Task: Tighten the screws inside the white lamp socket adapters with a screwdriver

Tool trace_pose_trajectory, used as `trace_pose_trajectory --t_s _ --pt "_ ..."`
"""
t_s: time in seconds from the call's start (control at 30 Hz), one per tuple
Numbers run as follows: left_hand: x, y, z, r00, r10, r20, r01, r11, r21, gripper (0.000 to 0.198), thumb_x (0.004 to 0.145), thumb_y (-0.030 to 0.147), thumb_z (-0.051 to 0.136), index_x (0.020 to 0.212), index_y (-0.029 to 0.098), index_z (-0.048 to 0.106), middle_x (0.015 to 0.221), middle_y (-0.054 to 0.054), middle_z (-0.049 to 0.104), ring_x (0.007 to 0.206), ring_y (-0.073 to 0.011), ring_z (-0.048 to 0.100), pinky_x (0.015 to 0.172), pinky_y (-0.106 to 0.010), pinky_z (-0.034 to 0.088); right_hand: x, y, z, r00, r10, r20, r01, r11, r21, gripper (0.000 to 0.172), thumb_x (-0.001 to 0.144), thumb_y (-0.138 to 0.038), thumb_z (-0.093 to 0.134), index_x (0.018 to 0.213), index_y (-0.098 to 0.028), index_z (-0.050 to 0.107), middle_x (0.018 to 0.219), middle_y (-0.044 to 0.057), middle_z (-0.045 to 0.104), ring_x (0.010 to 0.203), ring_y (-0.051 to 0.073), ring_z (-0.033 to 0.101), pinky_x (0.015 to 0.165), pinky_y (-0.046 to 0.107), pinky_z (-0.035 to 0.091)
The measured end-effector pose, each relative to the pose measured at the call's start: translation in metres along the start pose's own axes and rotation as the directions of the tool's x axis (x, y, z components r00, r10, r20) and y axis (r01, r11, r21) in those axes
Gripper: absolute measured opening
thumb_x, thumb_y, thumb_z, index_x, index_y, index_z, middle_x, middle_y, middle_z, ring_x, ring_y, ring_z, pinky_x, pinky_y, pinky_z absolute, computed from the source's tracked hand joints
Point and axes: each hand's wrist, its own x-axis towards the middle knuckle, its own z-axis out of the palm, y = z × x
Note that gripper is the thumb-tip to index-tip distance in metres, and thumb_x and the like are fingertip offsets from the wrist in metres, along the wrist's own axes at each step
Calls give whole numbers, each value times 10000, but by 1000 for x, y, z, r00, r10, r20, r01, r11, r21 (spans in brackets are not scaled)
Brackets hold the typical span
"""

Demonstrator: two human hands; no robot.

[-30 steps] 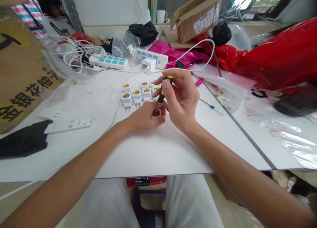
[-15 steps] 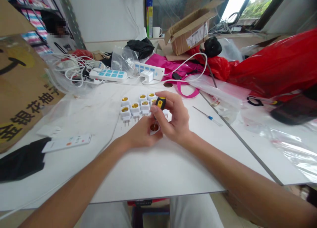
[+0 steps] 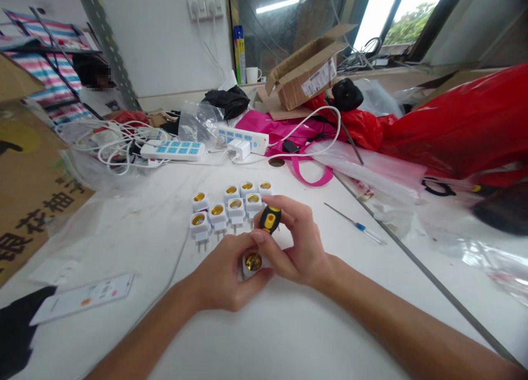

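Observation:
My left hand (image 3: 229, 273) is closed around a white plug-in lamp socket (image 3: 252, 260), its gold threaded opening facing up. In my right hand (image 3: 295, 240) is a short screwdriver (image 3: 270, 219) with a black and yellow handle, gripped between thumb and fingers. The thin shaft slants down into the gold opening; its tip is hard to make out inside. Just beyond my hands, several more white lamp sockets (image 3: 217, 210) stand in rows on the white table, some with plug pins showing. A slim screwdriver with a blue collar (image 3: 360, 226) lies to the right.
Power strips (image 3: 173, 149) and tangled white cables lie at the back. An open cardboard box (image 3: 303, 75) and red plastic bags (image 3: 462, 121) are behind on the right. A white card (image 3: 84, 297) lies at left beside a large carton (image 3: 37, 193). A person (image 3: 97, 83) is in the background.
The camera view has tilted up, so everything sits lower in the picture. Both hands keep their hold on the lamp socket and screwdriver; the socket's gold opening shows more clearly.

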Motion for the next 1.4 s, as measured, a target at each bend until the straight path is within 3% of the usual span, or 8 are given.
trace_pose_trajectory --t_s 0.17,0.37,0.73,0.97,1.4 --pt "-1 11 -3 1000 -8 25 8 1000 -6 213 846 278 769 1050 225 746 1018 -63 806 945 -279 746 862 -386 588 0 -2 -1 991 116 -61 -117 993 -17 592 1075 -214 704 1592 -292 427 1168 111 743 895 230 773 707 361 661" --pt "-6 12 2 997 -49 54 47 998 31 277 837 341 791 1084 220 762 1063 -80 823 950 -302 757 882 -425 569 -4 -7 3 984 158 -83 -158 987 10 505 1095 -234 659 1552 -284 449 1009 62 711 793 211 724 645 338 637" --pt "-5 11 4 999 -37 35 37 999 -2 228 826 310 776 1031 212 752 1028 -69 825 932 -288 758 866 -414 560 -4 -8 2 994 98 -43 -97 995 14 573 1066 -198 687 1571 -304 438 1040 74 749 752 211 714 699 368 656" --pt "-6 12 4 998 -44 34 43 999 26 221 826 337 756 997 198 737 992 -77 803 891 -285 738 819 -406 548 -4 -7 3 994 99 -43 -97 995 35 548 1083 -206 687 1556 -295 425 973 36 701 710 178 675 639 319 615" --pt "-4 12 3 999 -10 36 10 1000 -3 185 834 307 738 973 187 727 949 -75 798 836 -263 733 743 -368 531 -3 -7 0 995 93 -28 -93 996 11 526 1087 -223 688 1544 -289 437 983 52 704 802 208 727 620 320 618"
